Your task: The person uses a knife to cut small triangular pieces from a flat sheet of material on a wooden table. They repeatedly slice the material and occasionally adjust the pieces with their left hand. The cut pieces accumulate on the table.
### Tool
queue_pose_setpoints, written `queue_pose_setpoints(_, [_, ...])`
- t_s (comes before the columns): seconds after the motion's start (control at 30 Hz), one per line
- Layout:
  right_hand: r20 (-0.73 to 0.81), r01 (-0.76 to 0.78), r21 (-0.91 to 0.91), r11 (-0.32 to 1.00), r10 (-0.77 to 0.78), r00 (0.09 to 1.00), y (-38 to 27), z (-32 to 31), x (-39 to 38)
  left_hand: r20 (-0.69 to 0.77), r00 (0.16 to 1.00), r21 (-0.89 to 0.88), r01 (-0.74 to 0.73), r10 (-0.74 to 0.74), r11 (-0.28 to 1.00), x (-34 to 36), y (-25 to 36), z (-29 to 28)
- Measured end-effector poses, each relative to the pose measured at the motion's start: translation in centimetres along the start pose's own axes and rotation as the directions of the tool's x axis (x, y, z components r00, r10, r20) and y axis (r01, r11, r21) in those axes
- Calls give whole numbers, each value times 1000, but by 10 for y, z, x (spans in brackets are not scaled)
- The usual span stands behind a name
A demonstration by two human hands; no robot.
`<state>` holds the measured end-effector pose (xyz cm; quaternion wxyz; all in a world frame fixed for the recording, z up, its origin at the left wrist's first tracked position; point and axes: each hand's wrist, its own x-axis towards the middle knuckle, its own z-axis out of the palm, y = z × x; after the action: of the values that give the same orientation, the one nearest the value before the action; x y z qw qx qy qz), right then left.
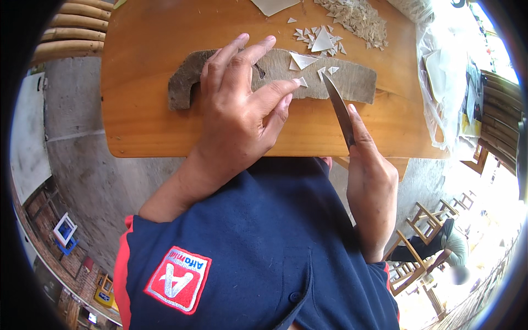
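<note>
A worn, brownish-grey wooden board (352, 83) with a notch at its left end lies along the near part of the table. My left hand (234, 107) rests palm down over it, fingers stretched and spread. One fingertip touches a small whitish triangular piece (303, 82). My right hand (373, 176) grips a knife (340, 110), index finger laid along its dark blade. The blade's tip meets the board beside a thin pale sliver (321, 73). A larger white triangle (303, 60) and another small triangle (333, 70) lie close by on the board.
Beyond the board, small triangles surround a bigger one (322, 40) on the wooden table (148, 129). A heap of pale chips (357, 22) and a white sheet piece (273, 5) lie farther back. Clear plastic bags (434, 82) cover the right edge. A person (454, 247) bends among wooden frames.
</note>
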<state>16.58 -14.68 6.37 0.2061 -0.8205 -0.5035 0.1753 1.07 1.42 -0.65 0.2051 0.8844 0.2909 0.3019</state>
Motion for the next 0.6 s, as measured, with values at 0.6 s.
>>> queue_pose_setpoints(0.6, [46, 2, 1, 1000, -2, 999, -2, -7, -5, 13, 1000, 20, -15, 15, 1000, -1, 3, 0])
